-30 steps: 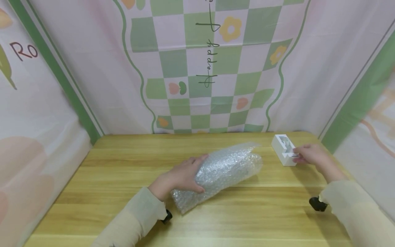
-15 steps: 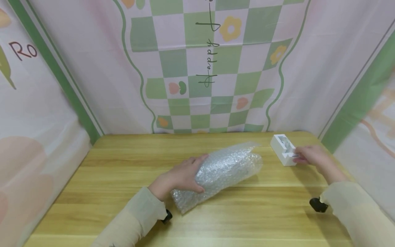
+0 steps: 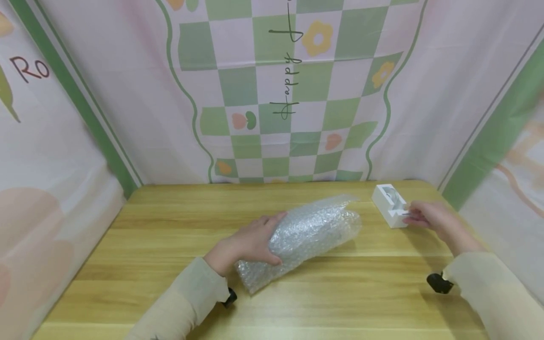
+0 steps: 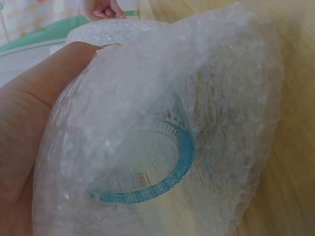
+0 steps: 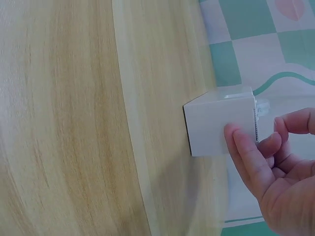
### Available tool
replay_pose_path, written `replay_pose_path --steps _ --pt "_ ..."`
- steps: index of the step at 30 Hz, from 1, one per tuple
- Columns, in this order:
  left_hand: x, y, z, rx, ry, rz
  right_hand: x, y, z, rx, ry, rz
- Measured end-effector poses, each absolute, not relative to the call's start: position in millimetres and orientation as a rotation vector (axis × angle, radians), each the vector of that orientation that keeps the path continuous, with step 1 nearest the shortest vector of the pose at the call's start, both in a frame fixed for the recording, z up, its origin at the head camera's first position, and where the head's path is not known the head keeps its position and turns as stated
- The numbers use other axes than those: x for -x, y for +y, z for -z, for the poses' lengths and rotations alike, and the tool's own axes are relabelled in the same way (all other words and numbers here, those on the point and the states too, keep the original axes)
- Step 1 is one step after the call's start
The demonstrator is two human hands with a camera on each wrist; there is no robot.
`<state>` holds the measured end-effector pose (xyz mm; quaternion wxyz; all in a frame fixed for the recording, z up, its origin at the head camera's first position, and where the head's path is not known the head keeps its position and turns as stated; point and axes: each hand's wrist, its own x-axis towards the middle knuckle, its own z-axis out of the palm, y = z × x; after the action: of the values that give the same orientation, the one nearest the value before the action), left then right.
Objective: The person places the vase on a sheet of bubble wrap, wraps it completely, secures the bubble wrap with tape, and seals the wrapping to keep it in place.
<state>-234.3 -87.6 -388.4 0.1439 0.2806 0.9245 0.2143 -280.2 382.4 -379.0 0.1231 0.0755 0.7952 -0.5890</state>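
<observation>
My left hand (image 3: 254, 242) grips a bubble-wrap roll (image 3: 312, 231) that lies slanted across the middle of the table. Through its open end, the left wrist view shows a clear glass vessel with a blue ribbed rim (image 4: 184, 157) inside; the rest is blurred by the wrap. At the back right stands a white tape dispenser (image 3: 384, 210) with a roll of clear tape in it. My right hand (image 3: 431, 218) is at its serrated edge, thumb and forefinger pinching the tape's end. Two other fingertips (image 5: 235, 132) of that hand touch the dispenser's front face.
The wood-grain table (image 3: 170, 283) ends at a back edge just behind the dispenser. A printed cloth (image 3: 272, 94) with green checks hangs behind it, and more cloth panels (image 3: 510, 156) enclose both sides.
My right hand has shifted very slightly rightward from the dispenser, which has itself slid a touch to the left. The left hand and the bubble wrap have stayed in place.
</observation>
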Motion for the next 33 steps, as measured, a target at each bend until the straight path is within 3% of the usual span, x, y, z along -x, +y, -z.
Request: replay_pose_path --steps 12,23,33 --pt "235 -89 389 -0.805 2.661 -0.63 271 381 382 -0.155 2.291 1.807" --pt "234 -89 387 -0.793 2.655 -0.631 267 387 401 -0.113 1.559 2.364" --pt "234 -90 388 -0.799 2.658 -0.628 261 383 406 -0.235 1.756 2.225"
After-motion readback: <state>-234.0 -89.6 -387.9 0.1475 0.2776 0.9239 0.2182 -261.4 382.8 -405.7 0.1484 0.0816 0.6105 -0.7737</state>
